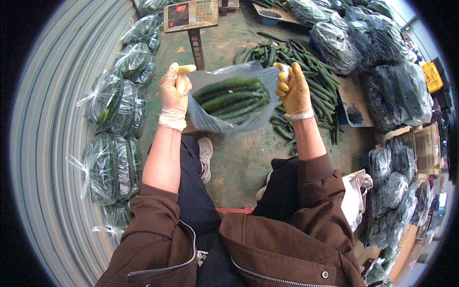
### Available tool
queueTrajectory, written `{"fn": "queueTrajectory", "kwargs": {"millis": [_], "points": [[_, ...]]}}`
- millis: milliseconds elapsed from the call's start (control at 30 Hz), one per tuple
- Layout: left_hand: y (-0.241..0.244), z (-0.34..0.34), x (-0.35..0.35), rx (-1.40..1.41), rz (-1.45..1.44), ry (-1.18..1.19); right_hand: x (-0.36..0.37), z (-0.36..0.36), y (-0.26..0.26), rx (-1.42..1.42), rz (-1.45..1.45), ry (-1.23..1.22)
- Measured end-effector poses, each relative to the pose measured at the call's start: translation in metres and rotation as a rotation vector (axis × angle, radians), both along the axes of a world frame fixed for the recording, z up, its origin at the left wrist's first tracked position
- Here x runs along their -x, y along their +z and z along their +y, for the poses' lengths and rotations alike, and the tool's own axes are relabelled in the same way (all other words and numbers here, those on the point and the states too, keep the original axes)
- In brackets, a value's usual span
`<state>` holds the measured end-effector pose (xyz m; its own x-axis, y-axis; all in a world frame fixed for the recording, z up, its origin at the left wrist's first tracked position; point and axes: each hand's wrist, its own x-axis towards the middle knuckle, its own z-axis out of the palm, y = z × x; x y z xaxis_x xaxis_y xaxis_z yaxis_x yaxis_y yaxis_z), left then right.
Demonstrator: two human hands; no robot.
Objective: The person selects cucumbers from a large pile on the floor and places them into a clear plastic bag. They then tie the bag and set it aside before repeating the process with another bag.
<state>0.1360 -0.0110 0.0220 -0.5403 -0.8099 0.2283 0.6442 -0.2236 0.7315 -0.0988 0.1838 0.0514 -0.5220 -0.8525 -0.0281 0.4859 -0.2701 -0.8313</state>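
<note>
A clear plastic bag [247, 123] with several long green cucumbers [233, 100] lying side by side in it hangs between my two gloved hands. My left hand [176, 86], in a pale latex glove, pinches the bag's left corner, its thumb and forefinger drawn out. At the opposite corner my right hand [293, 86], gloved too, has its fingers curled on the gathered plastic. Beyond the bag stands a weighing scale with a lit display [190, 15] on a dark post. A heap of loose cucumbers [319, 86] lies on the floor behind and beside my right hand.
Tied bags of cucumbers [104, 168] are stacked along a corrugated metal wall [57, 143] at the left. More filled bags [398, 93] are piled at the right, near a yellow crate [431, 76] and cardboard boxes [426, 149]. A red edge [235, 210] shows between my legs.
</note>
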Motion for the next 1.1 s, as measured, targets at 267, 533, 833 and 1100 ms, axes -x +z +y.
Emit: {"fn": "queueTrajectory", "kwargs": {"millis": [267,533,833,1100], "points": [[-0.006,-0.023,-0.031,-0.062,-0.425,0.243,0.001,-0.050,-0.041,-0.117,-0.029,0.134],[-0.033,-0.058,-0.053,-0.066,-0.897,-0.155,0.014,-0.084,-0.113,-0.471,0.202,0.085],[-0.082,-0.096,-0.038,0.233,-1.037,0.181,0.039,-0.083,-0.151,-0.763,0.684,-0.026],[-0.052,-0.148,-0.026,0.019,-0.467,0.487,0.022,-0.154,-0.074,0.040,-0.136,0.113]]}}
